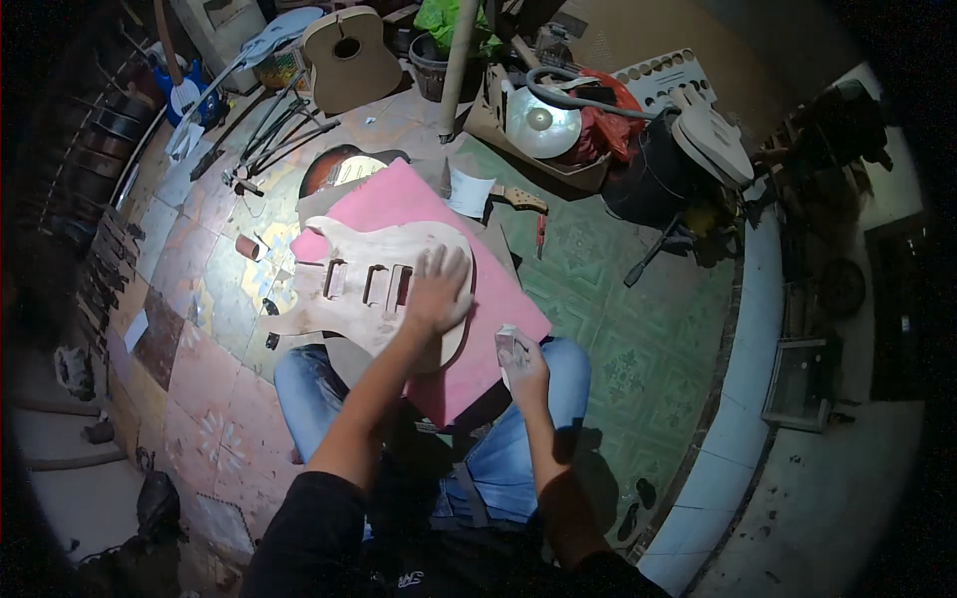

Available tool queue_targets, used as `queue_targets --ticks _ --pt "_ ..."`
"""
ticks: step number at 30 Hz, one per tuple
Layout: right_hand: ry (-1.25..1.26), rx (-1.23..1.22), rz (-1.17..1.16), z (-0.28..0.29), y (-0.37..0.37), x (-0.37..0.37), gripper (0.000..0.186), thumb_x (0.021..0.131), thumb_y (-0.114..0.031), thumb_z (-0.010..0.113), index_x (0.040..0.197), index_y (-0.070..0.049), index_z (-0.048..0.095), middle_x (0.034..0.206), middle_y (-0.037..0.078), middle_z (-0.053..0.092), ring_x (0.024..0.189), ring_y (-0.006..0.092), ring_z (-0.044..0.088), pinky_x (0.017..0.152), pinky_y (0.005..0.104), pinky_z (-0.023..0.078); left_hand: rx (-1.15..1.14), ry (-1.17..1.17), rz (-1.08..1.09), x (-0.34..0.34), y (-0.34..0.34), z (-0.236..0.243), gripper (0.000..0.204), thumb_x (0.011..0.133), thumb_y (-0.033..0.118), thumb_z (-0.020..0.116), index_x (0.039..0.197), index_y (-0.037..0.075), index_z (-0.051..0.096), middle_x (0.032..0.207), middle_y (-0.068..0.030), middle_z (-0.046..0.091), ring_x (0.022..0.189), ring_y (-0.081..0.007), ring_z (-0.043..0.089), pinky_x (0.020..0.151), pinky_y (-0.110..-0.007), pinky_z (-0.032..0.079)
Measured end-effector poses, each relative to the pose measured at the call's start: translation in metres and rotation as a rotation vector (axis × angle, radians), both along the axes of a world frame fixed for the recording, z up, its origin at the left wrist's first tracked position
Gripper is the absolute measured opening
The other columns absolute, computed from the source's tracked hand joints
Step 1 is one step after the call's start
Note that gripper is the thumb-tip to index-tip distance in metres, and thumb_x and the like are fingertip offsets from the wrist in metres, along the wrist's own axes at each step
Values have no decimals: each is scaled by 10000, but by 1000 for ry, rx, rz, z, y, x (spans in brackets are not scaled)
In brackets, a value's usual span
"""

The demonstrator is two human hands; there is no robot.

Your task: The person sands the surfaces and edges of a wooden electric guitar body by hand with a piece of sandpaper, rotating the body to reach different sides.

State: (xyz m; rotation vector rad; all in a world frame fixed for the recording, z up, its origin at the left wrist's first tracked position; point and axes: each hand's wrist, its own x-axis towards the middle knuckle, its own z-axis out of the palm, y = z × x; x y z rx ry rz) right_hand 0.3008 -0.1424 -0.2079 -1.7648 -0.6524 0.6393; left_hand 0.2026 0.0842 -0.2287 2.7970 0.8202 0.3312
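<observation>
A bare wooden electric guitar body [349, 244] with several routed cavities lies flat on a pink cloth [503, 304] in front of me. My left hand [440, 289] rests on its right part, palm down with the fingers stretched out, beside the rightmost cavity. Just off the cloth's right edge, above my right knee, my right hand [526, 371] is closed around a pale, dusty flat piece [506, 347]. What kind of piece it is cannot be made out. It is apart from the guitar body.
Past the cloth lie a sunburst guitar body [324, 169], a guitar headstock [520, 198] and a red-handled tool [540, 237]. An acoustic guitar body [349, 60] leans at the back. A cardboard box [573, 174] and a black bucket [643, 179] stand far right. A small brown cup [248, 247] sits left.
</observation>
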Motion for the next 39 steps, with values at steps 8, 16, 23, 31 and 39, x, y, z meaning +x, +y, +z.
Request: queue_targets --ticks 8,16,23,31,39 --pt "-17 -44 134 -8 2 3 402 884 -87 716 1266 -5 620 1283 176 665 1203 278 642 1031 373 493 -68 43 -129 -64 -125 -6 839 912 558 559 1526 16 375 1621 -178 321 1512 -342 267 1238 -529 163" --pt "14 0 82 -22 -9 8 426 917 -118 717 1304 5 586 1257 169 666 1156 245 651 990 359 514 -415 84 663 -153 -120 5 788 954 539 540 1543 47 362 1595 -177 370 1486 -432 282 1217 -556 202" --pt "168 6 44 -11 18 -17 438 948 -122 664 1339 39 548 1249 141 651 1151 230 642 993 344 513 -432 -383 1113 -254 -91 -64 544 975 439 562 1284 -3 635 1343 -273 594 1247 -461 549 1078 -487 419" --pt "503 64 -104 -3 56 42 390 971 -284 651 1291 -68 600 1052 44 668 874 171 666 755 329 565 -313 -547 1113 -229 -69 -50 544 939 322 621 1295 -87 580 1334 -264 613 1112 -451 646 988 -442 497" --pt "508 37 68 25 189 69 394 1005 -292 582 1331 -70 587 1170 61 669 1001 163 657 859 321 544 -1199 -1268 1141 -218 -20 -45 582 992 226 591 1500 32 382 1046 -60 636 837 -106 579 697 -256 491"
